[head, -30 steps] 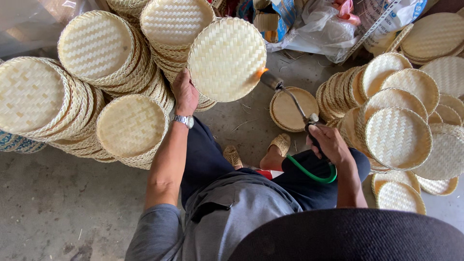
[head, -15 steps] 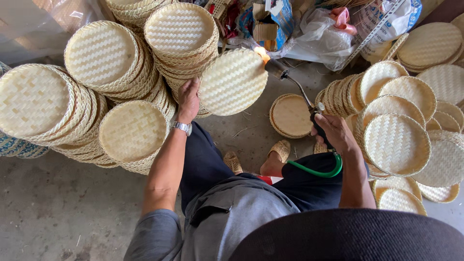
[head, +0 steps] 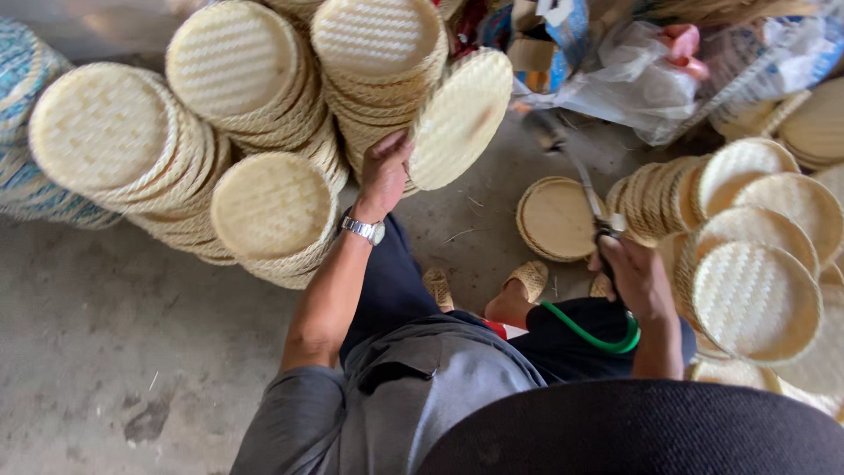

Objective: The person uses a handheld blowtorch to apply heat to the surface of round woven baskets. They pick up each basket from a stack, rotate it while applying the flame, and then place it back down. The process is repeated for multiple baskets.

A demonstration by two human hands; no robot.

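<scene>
- At twelve o'clock from your lap, your left hand (head: pixel 384 173) grips the lower rim of a round woven tray (head: pixel 461 117), fingers curled over the edge, thumb side toward you. The tray stands tilted on edge, its face turned toward two o'clock.
- Your left wrist carries a metal wristwatch (head: pixel 364 230).
- At three o'clock, your right hand (head: pixel 635 280) is closed around the handle of a torch wand (head: pixel 576 171). Its metal tube runs up toward eleven o'clock and its blurred head sits just beside the tray's right edge; contact cannot be judged.
- A green hose (head: pixel 591 335) loops from below that hand across your dark trousers.
- Stacks of woven trays (head: pixel 264 132) stand from nine to twelve o'clock, just behind the held tray.
- More woven trays (head: pixel 754 299) lean in rows at three o'clock.
- One shallow tray (head: pixel 556 219) lies flat on the concrete floor (head: pixel 132 352), between both hands.
</scene>
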